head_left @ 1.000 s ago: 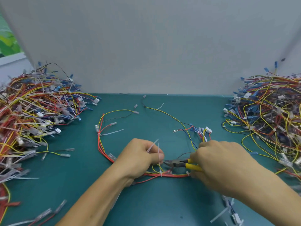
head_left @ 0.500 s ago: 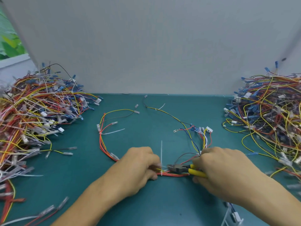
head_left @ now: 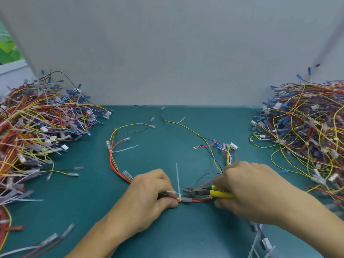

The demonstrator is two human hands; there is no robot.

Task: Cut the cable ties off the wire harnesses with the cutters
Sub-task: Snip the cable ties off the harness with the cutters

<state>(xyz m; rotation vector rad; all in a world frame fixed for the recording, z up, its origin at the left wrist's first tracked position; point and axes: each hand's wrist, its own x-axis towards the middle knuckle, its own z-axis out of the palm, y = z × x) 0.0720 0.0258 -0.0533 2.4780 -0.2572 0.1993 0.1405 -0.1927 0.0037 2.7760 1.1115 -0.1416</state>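
One wire harness of red, orange and yellow wires lies looped on the teal table in front of me. My left hand pinches its bundle flat against the table, just left of a white cable tie whose tail stands straight up. My right hand grips the yellow handles of the cutters. Their dark jaws point left and sit just right of the tie, above the bundle. Further ties remain on the harness at the left and at the back.
A big heap of harnesses fills the left side of the table. Another heap fills the right side. Loose connectors and cut tie pieces lie near the front edge. A grey wall stands behind the table.
Both hands slid down toward me with the bundle. The tie's tail, slanted beside my left fingers a second ago, now stands upright between my hands, with the cutter jaws close to its right.
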